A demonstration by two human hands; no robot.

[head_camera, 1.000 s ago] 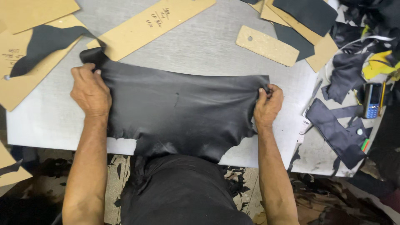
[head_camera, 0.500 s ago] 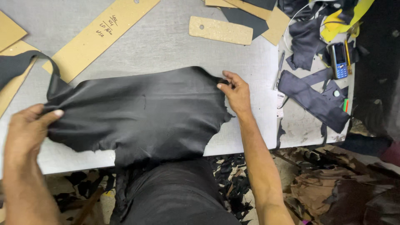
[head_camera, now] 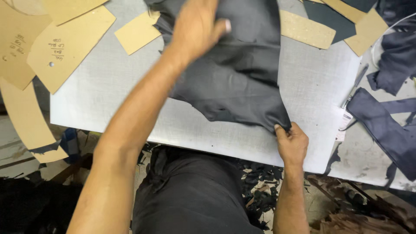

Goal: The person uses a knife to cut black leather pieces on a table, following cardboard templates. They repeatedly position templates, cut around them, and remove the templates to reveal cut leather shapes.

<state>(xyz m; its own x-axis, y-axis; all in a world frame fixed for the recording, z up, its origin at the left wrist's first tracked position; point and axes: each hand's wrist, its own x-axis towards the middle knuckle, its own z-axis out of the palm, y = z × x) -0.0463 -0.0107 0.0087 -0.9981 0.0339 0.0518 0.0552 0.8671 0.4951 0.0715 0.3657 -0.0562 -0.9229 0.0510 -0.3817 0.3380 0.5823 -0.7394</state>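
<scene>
A dark grey leather hide [head_camera: 236, 73] lies on the pale cutting board [head_camera: 312, 99], spread from the board's far edge down toward its near edge, its lower margin ragged and running to a point near the near right part of the board; the left hand [head_camera: 197, 27] reaches across the far middle of the board and lies on the hide's upper part, fingers curled and gathering the leather under them, the thumb stretched toward the right; the right hand [head_camera: 292, 143] sits close to the board's near edge, thumb and fingers pinched together on the hide's lowest right tip, the leather drawn into small folds at the pinch; tan cardboard patterns [head_camera: 65, 43] lie over the board's far left corner and beyond its left edge, one with a small punched hole; a small tan rectangle of card [head_camera: 138, 32] rests on the board just left of the hide, touching or nearly touching its edge; a long tan strip of card [head_camera: 305, 30] lies at the far right, its left end under the hide; dark blue leather offcuts [head_camera: 385, 125] lie off the board's right edge on the worn tabletop [head_camera: 368, 164]; a thin metal tool [head_camera: 354, 86] lies along that right edge.
</scene>
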